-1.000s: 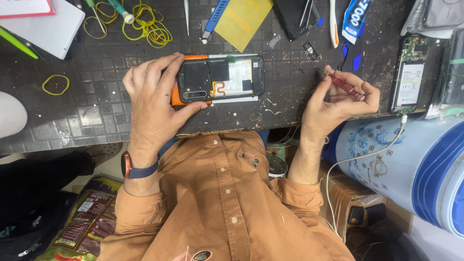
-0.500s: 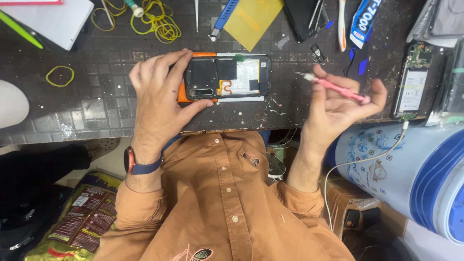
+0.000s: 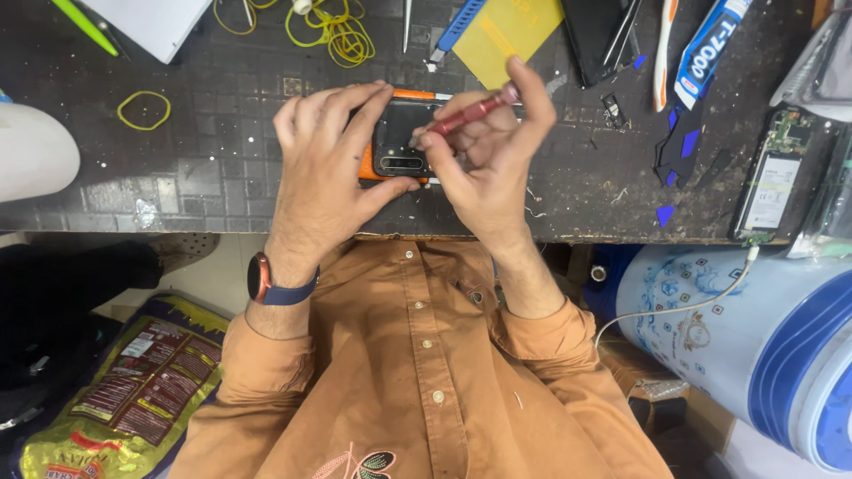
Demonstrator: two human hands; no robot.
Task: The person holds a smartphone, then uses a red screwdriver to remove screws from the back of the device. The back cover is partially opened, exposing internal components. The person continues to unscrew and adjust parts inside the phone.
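Note:
An opened phone (image 3: 401, 142) with an orange frame lies on the dark workbench (image 3: 222, 168) near its front edge. My left hand (image 3: 324, 164) rests over the phone's left side and grips it. My right hand (image 3: 484, 160) covers the phone's right part and holds a red screwdriver (image 3: 466, 113), its tip down on the phone's upper inside near the camera block. Much of the phone is hidden under both hands.
Yellow rubber bands (image 3: 144, 108) and a yellow card (image 3: 515, 27) lie on the bench. A second opened phone (image 3: 777, 182) sits at the right with a cable. A glue tube (image 3: 706, 49), tweezers (image 3: 406, 22) and a blue-white drum (image 3: 763, 337) are nearby.
My right hand has come in from the right with the screwdriver and now sits over the phone, tip on it. The left hand stays gripping the phone.

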